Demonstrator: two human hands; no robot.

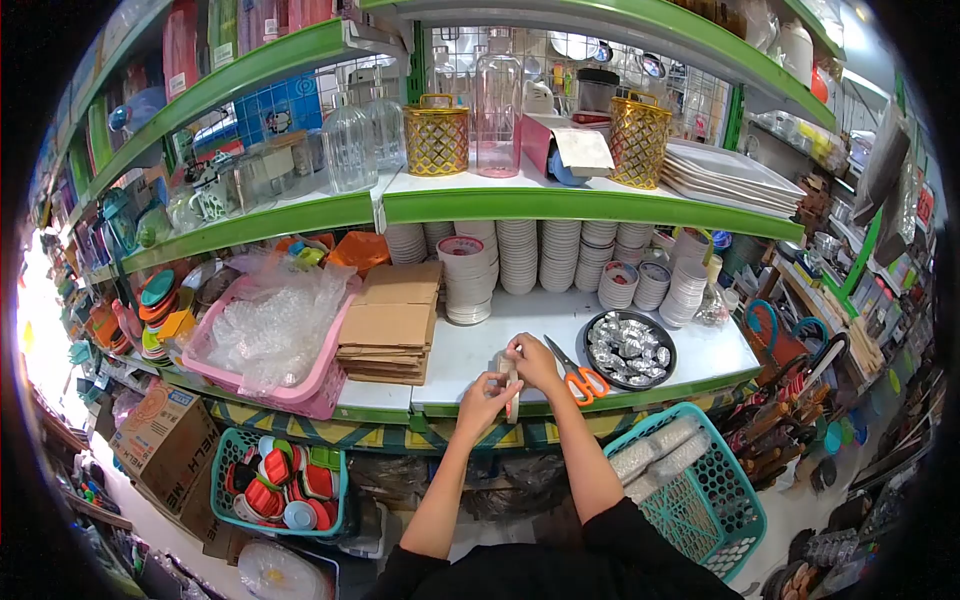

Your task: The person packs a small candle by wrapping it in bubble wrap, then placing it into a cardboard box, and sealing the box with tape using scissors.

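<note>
Both my hands meet near the front edge of the white shelf (pixel 460 350). My left hand (pixel 484 404) has its fingers pinched on the left side of a small roll of tape (pixel 510 385). The fingers of my right hand (pixel 536 364) are closed at the top of that roll. Orange-handled scissors (pixel 587 385) lie just right of my right hand, blades toward the back. Beyond them is a round dark tray (pixel 630 349) of silvery wrapped pieces. Flattened brown cardboard (pixel 390 320) is stacked to the left of my hands.
Stacks of white bowls (pixel 518 255) stand behind my hands. A pink basket (pixel 325 385) with bubble wrap sits at the left. Below the shelf are a teal basket (pixel 745 500) at right and another teal basket (pixel 228 490) at left. Glassware and gold baskets (pixel 437 140) occupy the upper shelf.
</note>
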